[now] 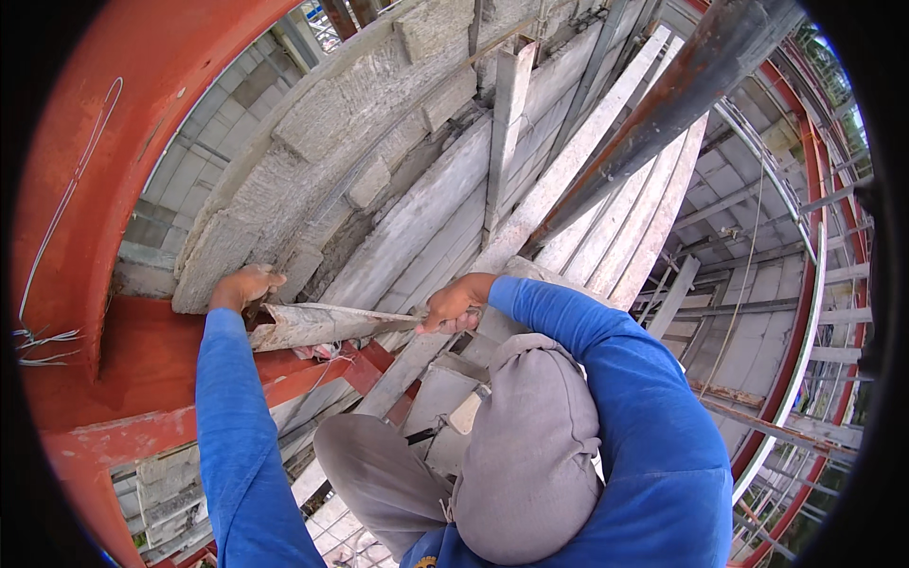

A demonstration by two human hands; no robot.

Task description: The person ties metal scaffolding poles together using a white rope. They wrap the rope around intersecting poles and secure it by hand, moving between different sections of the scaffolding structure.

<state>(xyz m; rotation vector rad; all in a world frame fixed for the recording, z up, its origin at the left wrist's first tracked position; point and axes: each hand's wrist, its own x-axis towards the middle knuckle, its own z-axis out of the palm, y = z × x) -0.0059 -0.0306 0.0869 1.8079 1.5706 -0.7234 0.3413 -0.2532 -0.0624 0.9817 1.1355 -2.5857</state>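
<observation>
A pale, cement-stained channel-like piece lies crosswise in front of me, its wide, ragged end to the left and its narrow end to the right. My right hand is closed on the narrow end. Just above the wide end is my left hand, its fingers curled against the lower edge of a rough grey masonry wall; whatever they may grip is hidden. Beneath the piece, a crumpled whitish scrap sits by a red steel beam.
An upright red steel member stands at the left, with a bent wire on it. Long whitish planks and a rusty pipe slant across the upper right. Below my bent knees, gaps show between boards. Scaffolding and grey panels stand at right.
</observation>
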